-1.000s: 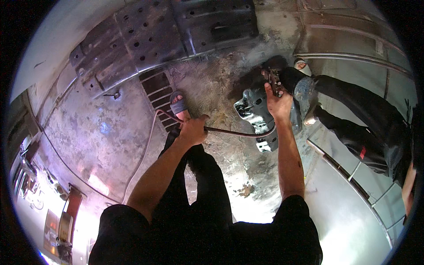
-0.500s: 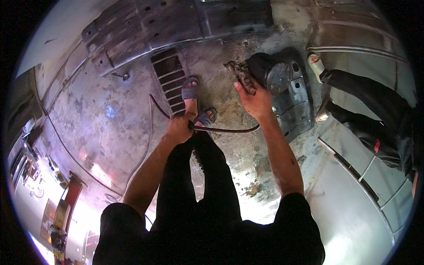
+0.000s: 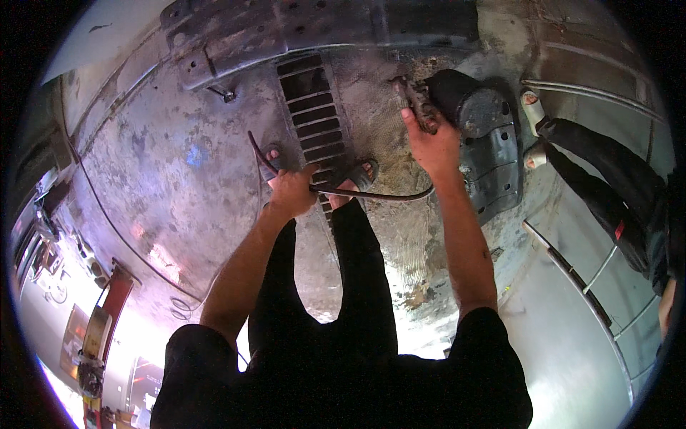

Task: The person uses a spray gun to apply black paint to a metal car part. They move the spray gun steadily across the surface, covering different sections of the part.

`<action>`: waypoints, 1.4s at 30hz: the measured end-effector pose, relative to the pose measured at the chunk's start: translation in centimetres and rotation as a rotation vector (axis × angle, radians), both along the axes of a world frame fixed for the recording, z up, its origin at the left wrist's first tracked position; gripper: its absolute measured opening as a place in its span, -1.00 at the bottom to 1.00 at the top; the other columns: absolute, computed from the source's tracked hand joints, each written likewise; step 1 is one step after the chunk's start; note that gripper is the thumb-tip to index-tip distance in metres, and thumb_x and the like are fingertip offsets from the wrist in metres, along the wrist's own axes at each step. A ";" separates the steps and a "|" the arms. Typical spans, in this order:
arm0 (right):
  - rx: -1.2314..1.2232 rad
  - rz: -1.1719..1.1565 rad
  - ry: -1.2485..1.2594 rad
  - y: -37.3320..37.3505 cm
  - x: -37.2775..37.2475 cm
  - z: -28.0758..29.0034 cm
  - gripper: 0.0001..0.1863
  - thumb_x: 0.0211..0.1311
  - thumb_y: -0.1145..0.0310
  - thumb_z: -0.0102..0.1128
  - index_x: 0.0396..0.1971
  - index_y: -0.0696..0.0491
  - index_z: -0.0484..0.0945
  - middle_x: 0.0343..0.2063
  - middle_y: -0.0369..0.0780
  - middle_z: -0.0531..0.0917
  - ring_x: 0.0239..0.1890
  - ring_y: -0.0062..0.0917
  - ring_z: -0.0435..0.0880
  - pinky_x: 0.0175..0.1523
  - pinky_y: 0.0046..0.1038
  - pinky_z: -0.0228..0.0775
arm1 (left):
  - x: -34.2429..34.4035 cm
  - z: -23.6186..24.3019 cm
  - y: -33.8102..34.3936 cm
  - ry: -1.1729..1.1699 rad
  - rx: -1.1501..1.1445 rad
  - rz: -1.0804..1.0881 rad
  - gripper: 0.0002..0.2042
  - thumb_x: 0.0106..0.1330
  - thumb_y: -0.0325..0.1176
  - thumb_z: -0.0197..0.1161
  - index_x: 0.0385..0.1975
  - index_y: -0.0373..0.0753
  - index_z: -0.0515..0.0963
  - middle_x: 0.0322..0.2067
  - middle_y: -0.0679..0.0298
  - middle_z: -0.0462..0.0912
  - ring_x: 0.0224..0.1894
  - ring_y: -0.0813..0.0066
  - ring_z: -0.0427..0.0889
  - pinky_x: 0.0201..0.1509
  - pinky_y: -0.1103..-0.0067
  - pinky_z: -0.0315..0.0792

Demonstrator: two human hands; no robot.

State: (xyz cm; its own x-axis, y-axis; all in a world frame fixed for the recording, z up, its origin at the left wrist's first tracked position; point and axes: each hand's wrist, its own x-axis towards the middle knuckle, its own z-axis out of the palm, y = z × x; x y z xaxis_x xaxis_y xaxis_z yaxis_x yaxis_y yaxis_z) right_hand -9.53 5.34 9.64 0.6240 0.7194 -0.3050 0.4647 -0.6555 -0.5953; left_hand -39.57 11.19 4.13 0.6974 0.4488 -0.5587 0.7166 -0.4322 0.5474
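My left hand (image 3: 291, 193) is closed around a dark hose (image 3: 379, 195), in front of my legs. One short end of the hose sticks up past the fist. The rest sags to the right and passes out of sight behind my right forearm. Farther out to the right, my right hand (image 3: 437, 149) grips a long, grimy metal part (image 3: 414, 104), thumb along its near side. Just beyond that hand is a black rounded piece with a flat disc-shaped face (image 3: 484, 113). I cannot tell whether it joins the gripped part or rests on the panel below.
A dark moulded panel (image 3: 493, 171) lies on the floor at right. A slotted drain grate (image 3: 314, 121) runs between my sandalled feet. A long black panel (image 3: 321, 28) spans the far side. Another person's legs (image 3: 600, 164) and a metal rail (image 3: 572, 275) are at right.
My feet have moved apart, one now on each side of the grate. Both hands keep their holds and sit slightly farther right in view. The floor scene has shifted right and up.
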 end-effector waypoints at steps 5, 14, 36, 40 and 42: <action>0.053 0.076 0.002 2.1 -6.2 -1.0 -0.44 0.23 -0.13 0.25 0.07 -0.05 0.62 -0.13 -0.07 0.72 -0.04 -0.10 0.69 0.06 -0.20 0.52 | -4.9 -0.6 2.5 0.023 -0.059 0.047 -0.52 0.04 -0.40 0.31 0.05 -0.20 0.53 -0.33 -0.08 0.69 -0.18 -0.10 0.67 0.05 0.16 0.43; 0.061 0.115 -0.022 5.2 -11.3 -0.8 -0.40 0.22 -0.21 0.22 0.07 -0.06 0.62 -0.13 -0.05 0.71 -0.04 -0.06 0.68 0.05 -0.13 0.52 | -9.5 0.4 6.1 0.022 -0.063 0.043 -0.63 0.05 -0.41 0.31 -0.10 -0.32 0.53 -0.44 -0.09 0.67 -0.23 -0.10 0.66 0.00 0.14 0.41; -0.088 0.027 -0.334 7.0 -5.5 -0.4 -0.44 0.28 -0.22 0.10 0.02 -0.09 0.62 -0.30 -0.10 0.75 -0.22 -0.02 0.72 -0.08 -0.08 0.56 | -6.0 1.2 7.3 -0.100 -0.055 0.013 -0.54 0.03 -0.39 0.28 0.02 -0.24 0.53 -0.28 -0.11 0.68 -0.11 -0.06 0.66 0.11 0.16 0.39; -0.095 0.012 -0.211 8.8 -9.1 0.7 -0.46 0.19 -0.05 0.36 -0.04 0.10 0.64 -0.34 -0.11 0.73 -0.28 -0.25 0.72 -0.14 -0.30 0.52 | -8.4 1.0 8.5 -0.104 -0.092 0.059 -0.57 0.04 -0.38 0.28 -0.01 -0.24 0.54 -0.32 -0.11 0.68 -0.14 -0.08 0.66 0.05 0.14 0.41; -0.053 0.026 -0.154 10.0 -10.8 1.6 -0.45 0.18 -0.07 0.37 -0.03 0.10 0.64 -0.34 -0.10 0.73 -0.26 -0.23 0.72 -0.13 -0.29 0.53 | -9.4 1.2 9.0 -0.066 -0.161 0.093 -0.57 0.04 -0.37 0.29 -0.01 -0.24 0.54 -0.32 -0.11 0.68 -0.15 -0.09 0.66 0.03 0.12 0.42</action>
State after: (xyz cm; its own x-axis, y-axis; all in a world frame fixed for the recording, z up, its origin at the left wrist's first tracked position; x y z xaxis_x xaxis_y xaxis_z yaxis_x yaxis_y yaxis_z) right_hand -20.33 15.32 11.24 0.6479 0.7213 -0.2450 0.5646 -0.6706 -0.4811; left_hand -48.98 20.20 5.29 0.6947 0.4221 -0.5824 0.7095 -0.2689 0.6514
